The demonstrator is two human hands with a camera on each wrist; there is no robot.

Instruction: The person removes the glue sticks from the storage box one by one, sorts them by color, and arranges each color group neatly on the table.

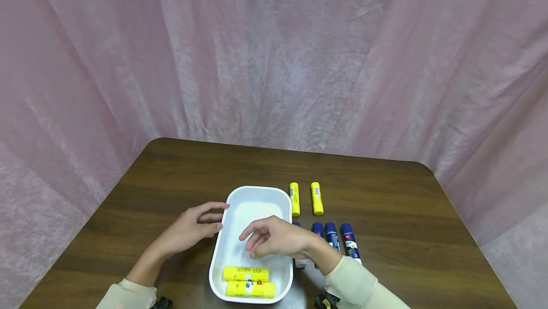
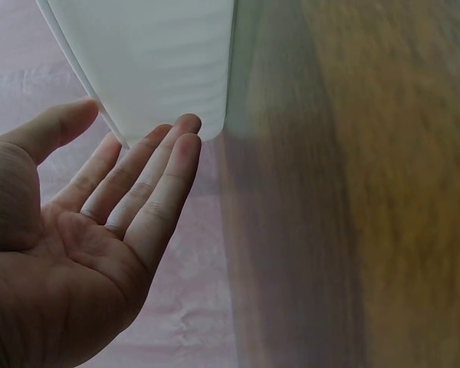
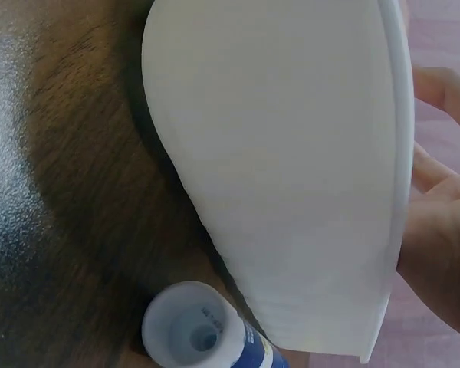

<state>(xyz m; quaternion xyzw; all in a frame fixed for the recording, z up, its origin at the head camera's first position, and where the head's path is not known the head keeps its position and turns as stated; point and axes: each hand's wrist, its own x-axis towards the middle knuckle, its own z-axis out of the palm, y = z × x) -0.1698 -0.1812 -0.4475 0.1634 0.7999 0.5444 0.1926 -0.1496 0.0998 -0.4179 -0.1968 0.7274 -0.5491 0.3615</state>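
A white plastic tray [image 1: 257,204] stands on the table with two yellow glue sticks [image 1: 250,289] lying side by side at its near end. Beside its left rim is my left hand [image 1: 194,226], thumb and fingertips right at the edge. In the left wrist view, that hand's fingers [image 2: 165,188] reach out relaxed along the tray's outer wall [image 2: 161,69]. Over the middle of the tray hovers my right hand [image 1: 276,237], loosely bent and holding nothing. The tray's side wall [image 3: 284,176] hides part of the right hand [image 3: 445,238] in the right wrist view.
Two more yellow glue sticks [image 1: 317,198] lie right of the tray's far end. Several blue-capped glue sticks [image 1: 351,242] lie nearer, partly behind the right forearm. One white-based glue stick [image 3: 188,322] is close to the tray wall. A pink curtain [image 1: 265,62] hangs behind the table.
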